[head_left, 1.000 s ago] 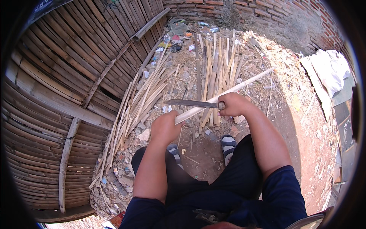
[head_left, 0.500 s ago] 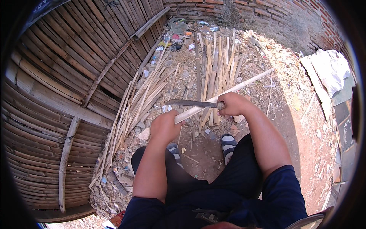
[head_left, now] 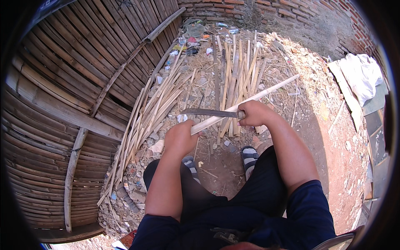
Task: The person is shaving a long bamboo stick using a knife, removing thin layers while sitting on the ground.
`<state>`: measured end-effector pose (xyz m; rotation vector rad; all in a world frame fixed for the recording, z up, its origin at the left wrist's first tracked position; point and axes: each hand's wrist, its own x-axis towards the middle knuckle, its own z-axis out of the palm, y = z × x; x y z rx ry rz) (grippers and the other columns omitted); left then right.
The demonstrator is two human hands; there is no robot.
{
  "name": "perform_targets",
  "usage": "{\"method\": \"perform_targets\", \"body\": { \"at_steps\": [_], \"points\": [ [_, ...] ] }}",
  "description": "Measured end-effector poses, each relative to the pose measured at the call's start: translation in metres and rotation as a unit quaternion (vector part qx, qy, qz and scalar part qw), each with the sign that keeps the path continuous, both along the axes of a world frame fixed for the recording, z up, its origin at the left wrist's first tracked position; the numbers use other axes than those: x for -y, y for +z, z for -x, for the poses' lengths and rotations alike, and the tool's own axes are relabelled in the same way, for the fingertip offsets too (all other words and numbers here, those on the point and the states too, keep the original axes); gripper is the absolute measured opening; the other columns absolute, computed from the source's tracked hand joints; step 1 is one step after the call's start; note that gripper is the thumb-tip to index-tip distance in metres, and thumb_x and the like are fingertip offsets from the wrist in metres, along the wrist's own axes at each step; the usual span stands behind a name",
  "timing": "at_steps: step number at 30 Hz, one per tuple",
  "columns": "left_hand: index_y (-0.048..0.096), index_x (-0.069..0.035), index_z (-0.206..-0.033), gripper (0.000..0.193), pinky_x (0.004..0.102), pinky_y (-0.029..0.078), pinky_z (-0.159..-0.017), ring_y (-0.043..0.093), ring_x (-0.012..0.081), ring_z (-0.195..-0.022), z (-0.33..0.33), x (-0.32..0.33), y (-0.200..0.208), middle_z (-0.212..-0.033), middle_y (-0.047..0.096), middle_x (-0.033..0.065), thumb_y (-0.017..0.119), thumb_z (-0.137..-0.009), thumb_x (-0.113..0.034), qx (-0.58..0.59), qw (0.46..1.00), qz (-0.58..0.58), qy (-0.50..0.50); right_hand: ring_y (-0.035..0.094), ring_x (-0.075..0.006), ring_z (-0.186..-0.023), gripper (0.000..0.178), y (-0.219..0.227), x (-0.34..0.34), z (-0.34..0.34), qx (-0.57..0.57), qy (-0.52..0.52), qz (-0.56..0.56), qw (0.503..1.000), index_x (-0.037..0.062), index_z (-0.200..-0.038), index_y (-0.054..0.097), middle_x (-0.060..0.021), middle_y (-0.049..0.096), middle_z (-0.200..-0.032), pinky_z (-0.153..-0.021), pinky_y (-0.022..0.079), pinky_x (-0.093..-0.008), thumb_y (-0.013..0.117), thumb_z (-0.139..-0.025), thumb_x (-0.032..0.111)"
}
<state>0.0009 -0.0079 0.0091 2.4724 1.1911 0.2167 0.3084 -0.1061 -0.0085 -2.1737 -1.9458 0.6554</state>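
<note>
My left hand point(head_left: 180, 138) is wrapped round the near end of a pale bamboo strip point(head_left: 271, 89), which slants up and away to the right. Closed on the handle of a machete, my right hand point(head_left: 255, 113) is in front of the strip's middle. The machete's dark blade point(head_left: 206, 112) points left and crosses over the strip, its tip reaching just beyond my left hand. Most of the handle is hidden by my fingers.
Split bamboo strips point(head_left: 156, 106) lie piled along the bamboo wall point(head_left: 79, 62) on the left. Straight ahead is another heap of strips point(head_left: 235, 79) on rubble-strewn ground. A brick wall point(head_left: 291, 25) stands behind. White sacking point(head_left: 362, 77) lies at the right. My sandalled feet point(head_left: 249, 158) are below my hands.
</note>
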Motion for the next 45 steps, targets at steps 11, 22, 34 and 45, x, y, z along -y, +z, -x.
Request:
{"method": "perform_targets", "body": {
  "at_steps": [11,22,34,45],
  "points": [
    [0.077,-0.011,-0.108,0.032,0.0513,0.057,-0.082,0.075,0.0406,-0.093,0.0,0.0,0.001,-0.093,0.078,0.0169,0.082,-0.09,-0.036,-0.001,1.0,0.007,0.0,0.075,-0.0385,-0.095,0.052,0.003,0.0,0.002,0.002,-0.004,0.015,1.0,0.0019,-0.116,0.075,-0.0207,0.076,-0.097,-0.085,0.057,-0.0458,0.088,-0.081,0.039],
    [0.077,-0.011,-0.107,0.032,0.0513,0.057,-0.082,0.074,0.0407,-0.091,0.0,-0.001,-0.002,-0.092,0.078,0.017,0.083,-0.089,-0.037,0.0,1.0,0.002,-0.005,0.075,-0.0379,-0.095,0.055,0.002,0.0,0.001,0.001,-0.005,0.02,1.0,0.0027,-0.117,0.075,-0.0198,0.077,-0.098,-0.084,0.057,-0.0463,0.088,-0.08,0.041],
    [0.077,-0.011,-0.106,0.031,0.0499,0.057,-0.081,0.074,0.0402,-0.09,0.002,0.0,-0.006,-0.09,0.077,0.0172,0.083,-0.089,-0.035,0.021,0.999,-0.017,-0.02,0.073,-0.0411,-0.104,0.054,0.013,-0.001,0.01,-0.028,-0.037,0.079,0.996,0.0002,-0.115,0.074,-0.0232,0.075,-0.106,-0.092,0.056,-0.0485,0.088,-0.081,0.04],
    [0.076,-0.009,-0.109,0.032,0.0518,0.057,-0.084,0.074,0.0403,-0.092,0.002,0.0,-0.001,-0.094,0.077,0.0183,0.079,-0.093,-0.037,-0.01,0.999,-0.009,-0.03,0.074,-0.0406,-0.102,0.054,0.012,-0.001,0.009,-0.007,-0.009,0.061,0.998,-0.0008,-0.116,0.074,-0.0229,0.076,-0.104,-0.091,0.057,-0.0477,0.088,-0.081,0.037]
  ]
}}
